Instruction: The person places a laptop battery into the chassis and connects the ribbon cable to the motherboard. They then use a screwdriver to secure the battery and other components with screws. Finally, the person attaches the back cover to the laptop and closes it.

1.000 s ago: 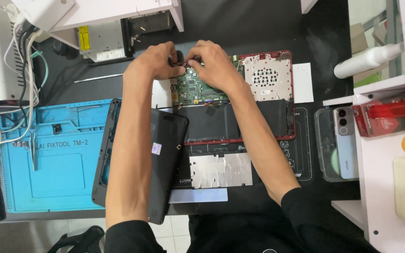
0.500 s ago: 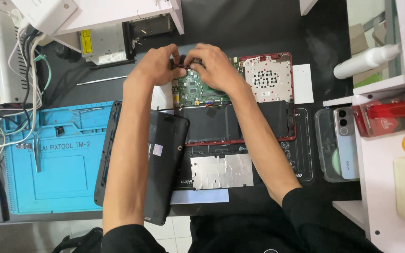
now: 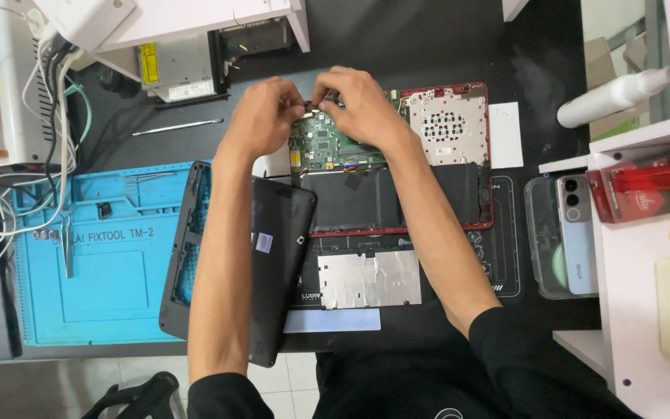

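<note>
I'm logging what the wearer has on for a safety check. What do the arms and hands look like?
Both forearms are bare, with black sleeves pushed up near the elbows. The left hand and right hand wear no gloves; no rings, watch or wrist strap show.

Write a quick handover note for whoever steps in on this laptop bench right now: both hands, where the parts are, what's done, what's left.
Left hand and right hand: both at the top edge of the green circuit board, fingertips pinching something small there; what it is cannot be made out.
Parts: the board sits in the open red laptop base, with the black battery below it. The black back cover leans on the blue repair mat. A silver shield plate lies in front of the base.
Done: cover off, internals exposed.
Left: board and battery are still in the base.
</note>
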